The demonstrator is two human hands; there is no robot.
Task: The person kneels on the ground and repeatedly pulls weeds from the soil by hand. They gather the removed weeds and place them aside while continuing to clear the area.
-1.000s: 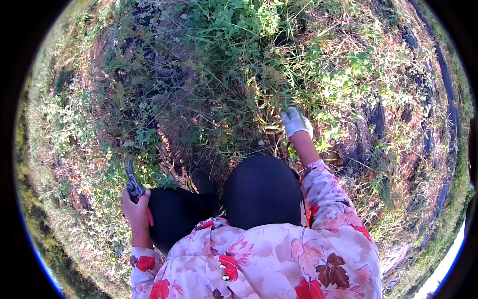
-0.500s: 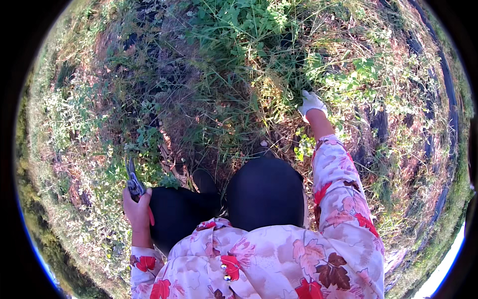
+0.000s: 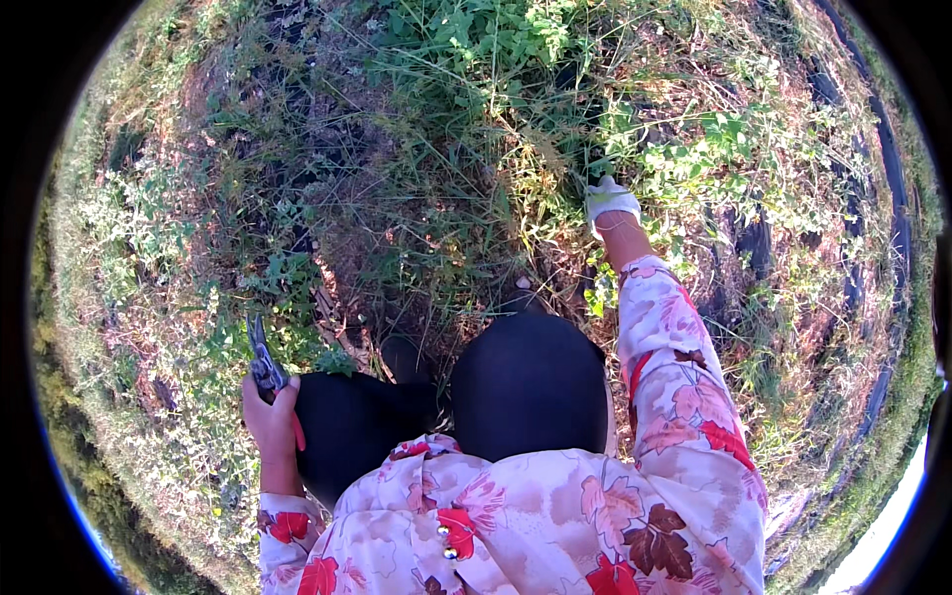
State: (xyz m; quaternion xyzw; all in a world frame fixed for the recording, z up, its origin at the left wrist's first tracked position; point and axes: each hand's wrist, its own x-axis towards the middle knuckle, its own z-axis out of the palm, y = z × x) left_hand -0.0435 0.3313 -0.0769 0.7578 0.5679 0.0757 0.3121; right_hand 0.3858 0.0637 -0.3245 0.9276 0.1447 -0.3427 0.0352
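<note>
Pruning shears (image 3: 266, 371) at near left, in the left hand (image 3: 270, 418), which is bare and closed round the handles. Blades point to the far side, leaning slightly left; a red handle end shows along the right of the wrist. The grip lies just left of the left knee (image 3: 342, 416), in dark cloth, with low weeds beyond the blades.

Right hand (image 3: 612, 202) farther out and to the right, well apart from the shears, arm extended. White glove (image 3: 607, 193) on it; fingers bent in, tips hidden. Cannot tell whether they pinch a stem. Grass clump (image 3: 535, 178) just left of the glove, part green, part straw-dry; broad-leaved plants (image 3: 709, 159) just right and a little beyond. Bright leaves (image 3: 600, 294) sit nearer, left of the forearm.

Right knee (image 3: 528, 387) near centre, between the two hands. Sleeves and shirt (image 3: 535, 506) pale, leaf-patterned. Dark strip (image 3: 895, 218) along the far right ground.
</note>
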